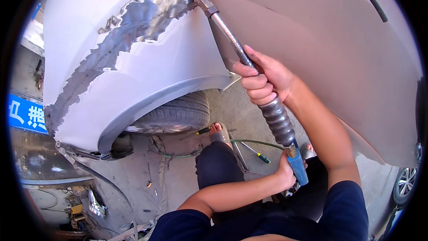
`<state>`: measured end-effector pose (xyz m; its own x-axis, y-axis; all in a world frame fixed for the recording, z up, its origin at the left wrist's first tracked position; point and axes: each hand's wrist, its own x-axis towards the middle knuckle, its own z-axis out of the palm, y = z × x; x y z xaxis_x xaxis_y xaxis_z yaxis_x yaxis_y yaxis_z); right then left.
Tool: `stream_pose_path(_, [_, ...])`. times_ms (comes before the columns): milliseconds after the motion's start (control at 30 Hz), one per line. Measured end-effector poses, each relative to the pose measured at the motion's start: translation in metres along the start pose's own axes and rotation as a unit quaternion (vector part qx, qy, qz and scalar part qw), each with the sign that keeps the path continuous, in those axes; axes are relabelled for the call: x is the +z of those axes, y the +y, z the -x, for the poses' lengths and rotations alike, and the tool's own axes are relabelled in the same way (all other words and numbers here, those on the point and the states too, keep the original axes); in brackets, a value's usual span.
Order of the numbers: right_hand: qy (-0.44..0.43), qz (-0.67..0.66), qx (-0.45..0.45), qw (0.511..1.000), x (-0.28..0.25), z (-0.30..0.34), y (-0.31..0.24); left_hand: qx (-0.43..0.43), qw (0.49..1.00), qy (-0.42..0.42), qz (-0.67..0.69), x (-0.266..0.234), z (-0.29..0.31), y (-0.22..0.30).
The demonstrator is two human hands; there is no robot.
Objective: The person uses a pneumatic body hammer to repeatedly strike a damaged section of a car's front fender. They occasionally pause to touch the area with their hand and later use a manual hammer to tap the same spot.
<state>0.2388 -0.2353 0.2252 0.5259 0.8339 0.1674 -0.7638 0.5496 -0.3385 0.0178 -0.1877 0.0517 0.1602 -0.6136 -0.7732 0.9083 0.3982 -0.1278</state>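
All along the puller [229,35], slanting from upper centre to lower right, best keep force straight, with right grip [268,78] closed round the weight [278,120] and left grip [287,172] round the handle [298,169].

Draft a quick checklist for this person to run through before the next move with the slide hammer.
1. Left hand on the blue handle: ok, closed on it.
2. Right hand on the slide hammer: ok, fingers wrapped around it above the ribbed section.
3. Tip secured to the wheel-arch panel: cannot tell; it meets the edge by the bare metal, but the catch is hidden.
4. Footing free of loose items: not ok; a screwdriver and green hose lie between the feet.
5. Gloves worn: not ok, both hands are bare.
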Motion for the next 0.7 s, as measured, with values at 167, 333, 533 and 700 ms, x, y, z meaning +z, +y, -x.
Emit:
stream_pose_path(167, [0.330, 0.320, 0.007, 0.888, 0.006, 0.034, 0.054, -0.023, 1.000, -0.009, -0.006, -0.031, -0.005, -0.038])
stream_pose_path(333, [0.441, 0.513, -0.091, 0.731, 0.008, 0.063, 0.074, -0.020, 0.992, 0.071, -0.099, -0.041, -0.002, -0.034])
stream_pose_path(533, [0.434, 0.523, -0.111, 0.725, 0.005, 0.037, 0.037, -0.026, 0.992, 0.061, -0.109, -0.018, 0.001, 0.001])
stream_pose_path(700, [0.432, 0.545, -0.103, 0.712, 0.008, 0.015, 0.019, -0.033, 0.996, 0.026, -0.082, 0.003, 0.003, 0.015])
